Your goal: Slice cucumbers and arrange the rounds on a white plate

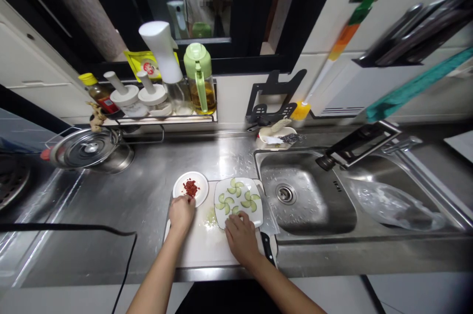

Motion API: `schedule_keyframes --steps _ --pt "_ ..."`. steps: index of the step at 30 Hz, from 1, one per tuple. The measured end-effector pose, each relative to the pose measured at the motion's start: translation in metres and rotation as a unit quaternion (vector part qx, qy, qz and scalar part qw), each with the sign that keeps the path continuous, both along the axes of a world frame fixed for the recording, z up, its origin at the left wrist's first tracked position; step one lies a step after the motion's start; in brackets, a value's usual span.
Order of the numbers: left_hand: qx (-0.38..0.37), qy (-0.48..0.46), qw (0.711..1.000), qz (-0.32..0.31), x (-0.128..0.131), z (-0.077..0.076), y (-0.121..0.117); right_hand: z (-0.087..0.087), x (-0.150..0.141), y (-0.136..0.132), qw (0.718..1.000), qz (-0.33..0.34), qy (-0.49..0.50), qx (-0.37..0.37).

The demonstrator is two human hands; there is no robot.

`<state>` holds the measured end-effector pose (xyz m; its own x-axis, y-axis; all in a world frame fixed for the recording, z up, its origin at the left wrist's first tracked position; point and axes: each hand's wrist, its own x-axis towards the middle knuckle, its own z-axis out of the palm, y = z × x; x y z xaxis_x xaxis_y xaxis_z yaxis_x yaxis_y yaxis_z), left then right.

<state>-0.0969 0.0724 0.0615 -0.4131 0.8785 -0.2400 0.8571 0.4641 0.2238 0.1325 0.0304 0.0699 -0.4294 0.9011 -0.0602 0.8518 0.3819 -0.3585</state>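
My left hand (181, 213) rests at the near edge of a small round white plate (181, 185) holding chopped red bits (191, 188), its fingers curled down in a pinch. My right hand (240, 236) sits at the near edge of a square white plate (221, 215), fingertips closed on a green cucumber slice (242, 213). More cucumber slices (235, 188) lie in pinwheel groups on that plate. Both plates stand on a white cutting board (207, 245). A knife (266, 235) with a black handle lies along the board's right side.
A steel sink (306, 195) lies to the right, with a tap (354, 149) and a clear plastic bag (391, 203) beyond it. A rack of oil and seasoning bottles (162, 92) lines the back wall. A pot lid (86, 149) stands at left, and a black cable (125, 264) runs near the counter's front.
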Motion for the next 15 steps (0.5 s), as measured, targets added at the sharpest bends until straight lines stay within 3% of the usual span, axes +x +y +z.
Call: schedule_keyframes --steps 9,15 --pt "0.022 -0.014 1.000 0.002 0.000 -0.002 -0.001 0.001 0.001 -0.001 1.000 -0.004 0.004 -0.016" --pt "0.079 -0.080 0.994 0.005 0.011 0.008 -0.004 0.001 0.005 0.004 1.000 -0.021 0.007 -0.014"
